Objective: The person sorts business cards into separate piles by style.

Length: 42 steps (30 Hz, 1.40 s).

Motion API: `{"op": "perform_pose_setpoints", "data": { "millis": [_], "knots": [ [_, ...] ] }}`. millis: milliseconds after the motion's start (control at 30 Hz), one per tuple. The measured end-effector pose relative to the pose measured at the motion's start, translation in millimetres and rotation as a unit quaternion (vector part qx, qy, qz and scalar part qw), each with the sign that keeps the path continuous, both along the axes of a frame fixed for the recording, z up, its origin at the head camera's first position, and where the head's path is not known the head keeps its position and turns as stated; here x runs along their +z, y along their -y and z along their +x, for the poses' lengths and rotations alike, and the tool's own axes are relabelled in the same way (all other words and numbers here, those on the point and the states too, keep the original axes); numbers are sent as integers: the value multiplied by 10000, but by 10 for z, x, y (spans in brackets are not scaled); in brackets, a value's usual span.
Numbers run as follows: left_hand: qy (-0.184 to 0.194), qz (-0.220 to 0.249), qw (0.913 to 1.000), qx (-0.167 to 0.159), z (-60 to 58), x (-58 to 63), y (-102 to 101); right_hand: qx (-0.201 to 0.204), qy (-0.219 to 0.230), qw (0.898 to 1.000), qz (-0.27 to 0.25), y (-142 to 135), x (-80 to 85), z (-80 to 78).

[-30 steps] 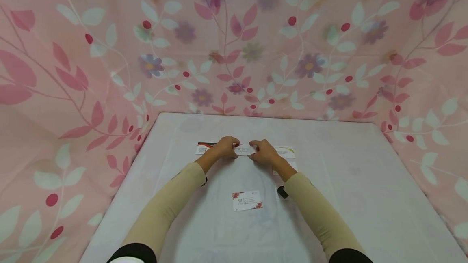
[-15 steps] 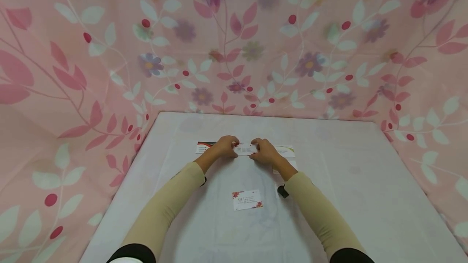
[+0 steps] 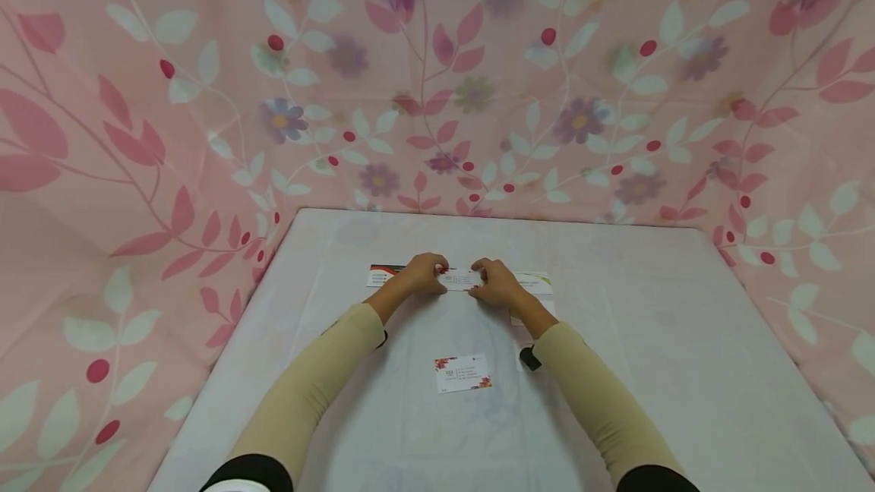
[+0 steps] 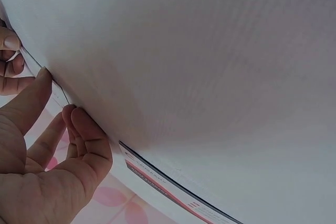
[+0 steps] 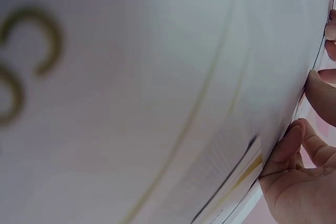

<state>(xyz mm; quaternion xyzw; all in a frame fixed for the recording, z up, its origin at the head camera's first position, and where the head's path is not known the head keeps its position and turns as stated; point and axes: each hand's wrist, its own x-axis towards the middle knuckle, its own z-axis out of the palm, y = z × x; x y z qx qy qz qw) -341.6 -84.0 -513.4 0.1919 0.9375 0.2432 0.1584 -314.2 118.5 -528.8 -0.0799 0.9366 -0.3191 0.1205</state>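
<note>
Toward the far side of the table, both hands hold a white business card with red floral corners point(image 3: 459, 279), one at each end. My left hand point(image 3: 425, 275) has thumb and fingers on its left end; my right hand point(image 3: 498, 285) has thumb and fingers at its right end. In the left wrist view, the left hand point(image 4: 58, 166) pinches the thin edge, seen almost edge-on. The right wrist view has the right hand point(image 5: 304, 177) at the right edge of the picture, fingertips against the card edge. A second floral business card point(image 3: 462, 374) lies nearer.
A black, red and white card point(image 3: 383, 275) lies left of the left hand. To the right is a white card with a green-yellow curve point(image 3: 535, 283). More white cards lie partly hidden under the right forearm. A pink floral curtain point(image 3: 437, 97) surrounds the white-covered table point(image 3: 369, 431).
The right fingertips have shifted slightly to the right along the held card, so a little more of it shows. The left hand and the cards on the table look the same.
</note>
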Motion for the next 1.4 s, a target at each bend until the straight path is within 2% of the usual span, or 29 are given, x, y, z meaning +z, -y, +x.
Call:
{"op": "perform_pose_setpoints", "data": {
  "millis": [333, 800, 1033, 1167, 1400],
  "knots": [
    [-46, -41, 10000, -15, 18, 24, -14, -5, 1, 10000, 12, 7, 6, 5],
    [142, 74, 9999, 39, 8, 23, 8, 22, 60, 10000, -3, -18, 14, 11],
    [256, 221, 9994, 106, -1, 5, 27, -54, 114, 9995, -284, -81, 4, 6],
    [206, 288, 9994, -46, 35, 34, 21, 113, 79, 9991, -404, -106, 25, 25],
    [-269, 289, 9980, -501, 157, 110, 12, 360, -197, 9988, -271, -152, 106, 143]
  ]
}}
